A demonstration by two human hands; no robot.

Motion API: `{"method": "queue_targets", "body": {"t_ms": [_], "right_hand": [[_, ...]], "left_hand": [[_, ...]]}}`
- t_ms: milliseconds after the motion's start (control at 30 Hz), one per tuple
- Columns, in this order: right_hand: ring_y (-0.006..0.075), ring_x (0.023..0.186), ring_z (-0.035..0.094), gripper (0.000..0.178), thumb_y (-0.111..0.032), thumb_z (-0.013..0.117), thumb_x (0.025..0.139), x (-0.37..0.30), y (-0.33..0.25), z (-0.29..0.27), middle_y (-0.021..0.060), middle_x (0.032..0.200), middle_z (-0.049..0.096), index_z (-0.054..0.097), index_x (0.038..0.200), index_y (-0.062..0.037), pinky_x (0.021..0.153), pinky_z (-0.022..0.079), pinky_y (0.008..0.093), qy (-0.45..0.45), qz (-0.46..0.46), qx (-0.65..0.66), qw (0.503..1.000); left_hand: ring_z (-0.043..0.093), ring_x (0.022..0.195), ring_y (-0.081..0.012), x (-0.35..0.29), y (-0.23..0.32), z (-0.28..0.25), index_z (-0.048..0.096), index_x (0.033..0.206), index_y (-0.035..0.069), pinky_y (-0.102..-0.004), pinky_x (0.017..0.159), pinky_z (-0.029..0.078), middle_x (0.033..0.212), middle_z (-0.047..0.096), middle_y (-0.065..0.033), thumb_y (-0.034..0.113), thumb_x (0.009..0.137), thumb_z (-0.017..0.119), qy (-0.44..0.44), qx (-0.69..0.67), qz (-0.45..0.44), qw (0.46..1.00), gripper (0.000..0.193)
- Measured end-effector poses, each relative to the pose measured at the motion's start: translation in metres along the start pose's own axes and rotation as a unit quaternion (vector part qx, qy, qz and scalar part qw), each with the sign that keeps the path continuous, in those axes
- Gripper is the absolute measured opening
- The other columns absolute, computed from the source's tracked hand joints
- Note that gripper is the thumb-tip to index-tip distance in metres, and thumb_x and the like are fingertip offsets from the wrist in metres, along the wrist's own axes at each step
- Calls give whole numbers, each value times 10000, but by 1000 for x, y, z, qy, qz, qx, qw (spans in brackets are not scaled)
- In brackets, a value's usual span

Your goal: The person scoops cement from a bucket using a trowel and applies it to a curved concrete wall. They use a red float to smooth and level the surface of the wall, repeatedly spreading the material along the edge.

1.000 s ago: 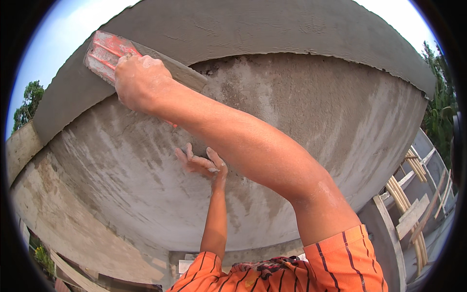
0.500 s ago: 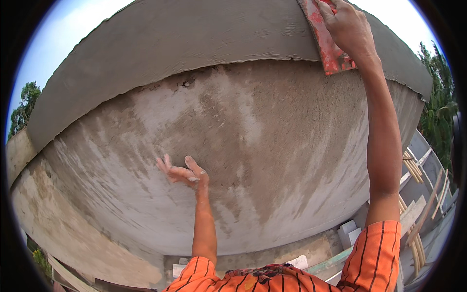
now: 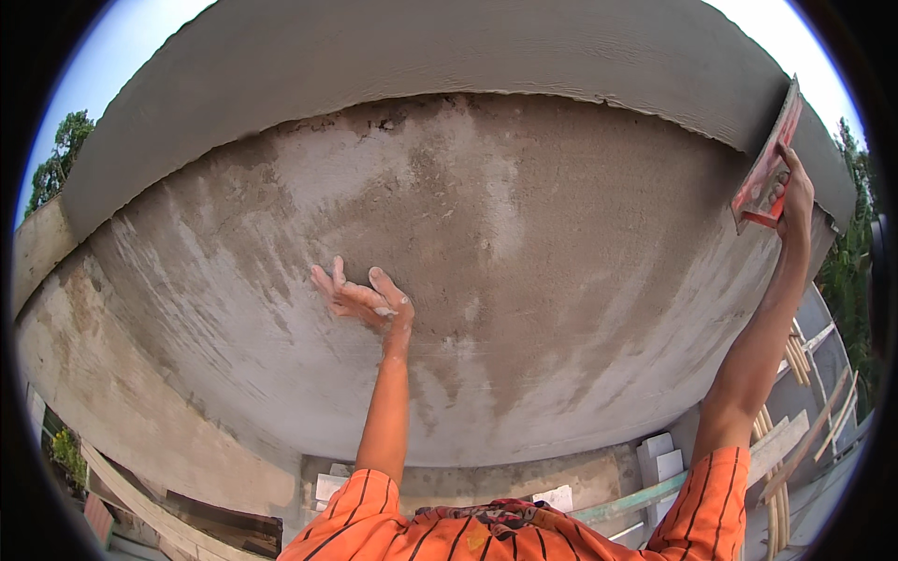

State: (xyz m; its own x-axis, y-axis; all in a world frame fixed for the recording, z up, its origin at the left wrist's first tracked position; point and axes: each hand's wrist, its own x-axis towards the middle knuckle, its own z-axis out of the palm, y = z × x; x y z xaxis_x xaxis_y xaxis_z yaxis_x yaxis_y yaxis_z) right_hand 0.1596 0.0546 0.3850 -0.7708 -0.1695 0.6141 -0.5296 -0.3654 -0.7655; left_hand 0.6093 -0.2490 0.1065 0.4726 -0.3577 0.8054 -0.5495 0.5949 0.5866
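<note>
The right hand [image 3: 795, 201] gripped the red trowel [image 3: 769, 168], long axis upright against the band's [image 3: 449, 75] right end (left hand [image 3: 365, 299] spread wide on wall [image 3: 524, 280]).

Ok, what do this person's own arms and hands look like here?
Both hands are bare, no gloves. The left hand has pale plaster dust on its fingers. The right hand looks clean. Both forearms are bare, with short orange sleeves striped in thin dark lines.

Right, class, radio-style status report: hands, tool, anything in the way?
Left hand open, flat on plastered wall. Right hand grips red float at upper band. Nothing blocking.
</note>
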Motion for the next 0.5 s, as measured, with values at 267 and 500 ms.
{"method": "queue_targets", "body": {"t_ms": [267,500], "right_hand": [[227,719,574,406,-256,523,958,-258,-161,317,149,832,629,586,1208,58,594,506,348,-198,-399,-39,895],[411,981,662,656,-72,551,836,-404,-222,457,296,1049,645,291,1372,201,856,538,448,-428,-268,-37,863]], "left_hand": [[48,1448,-432,-8,13,-7,248,1430,32,-635,1089,45,1544,136,-255,375,921,502,-45,-72,20,996,665],[67,1436,-464,-34,-17,-20,288,1403,76,-658,1067,74,1531,145,-254,417,863,568,-102,-150,31,983,697]]}}
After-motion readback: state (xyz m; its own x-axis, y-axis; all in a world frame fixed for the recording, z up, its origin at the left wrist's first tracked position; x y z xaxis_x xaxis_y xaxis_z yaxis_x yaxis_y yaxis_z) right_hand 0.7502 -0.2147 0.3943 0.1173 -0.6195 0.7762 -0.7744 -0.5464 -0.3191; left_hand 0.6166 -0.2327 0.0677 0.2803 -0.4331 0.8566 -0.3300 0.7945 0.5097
